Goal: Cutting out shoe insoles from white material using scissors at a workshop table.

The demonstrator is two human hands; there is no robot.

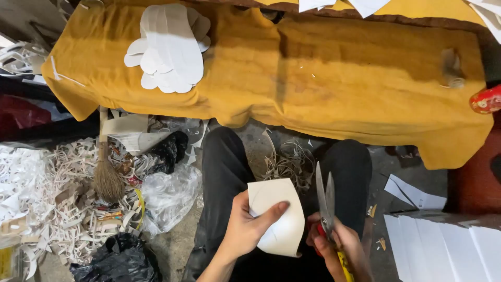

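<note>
A seated person's left hand is clamped on a white card, thumb across its face, held over the lap. Just beside it, the right hand is closed around the handles of scissors, blades pointing up and nearly together. Ahead, a stack of cut shapes lies on a mustard cloth. A brush rests among paper scraps to the left.

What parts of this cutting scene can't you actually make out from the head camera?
- Scissors: handles hidden inside the right hand.
- White piece: near edge covered by the left hand.
- Red object: cut off by the right frame edge.
- White sheet stack: runs off the bottom right corner.
</note>
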